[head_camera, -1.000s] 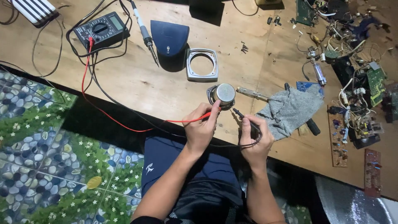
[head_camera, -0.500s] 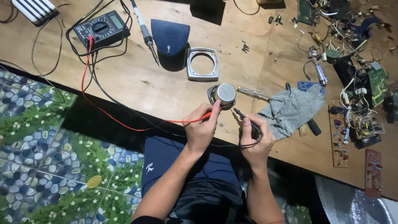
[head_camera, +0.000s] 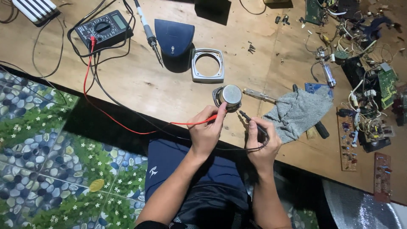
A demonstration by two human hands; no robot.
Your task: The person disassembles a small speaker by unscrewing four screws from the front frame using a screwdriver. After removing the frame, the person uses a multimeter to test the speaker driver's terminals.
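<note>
Both forearms rise from the bottom of the frame toward its centre, bare; the left hand (head_camera: 206,135) is pinched at its fingertips, the right hand (head_camera: 262,144) curled closed, close together

The pale wooden counter (head_camera: 140,85) runs slantwise across the room above a floor of pebble-and-flower patterned tiles (head_camera: 46,169). At its far left lies a black handheld multimeter (head_camera: 103,29), its red lead (head_camera: 123,125) and black lead trailing over the near edge. Beside it rest a slim soldering iron (head_camera: 148,34), a dark blue wedge-shaped cover (head_camera: 174,37) and a square grey metal frame (head_camera: 207,65). A round silver speaker (head_camera: 229,96) stands near the edge, next to a crumpled grey cloth (head_camera: 299,112). Circuit boards and tangled wires (head_camera: 369,97) crowd the right end.
</note>
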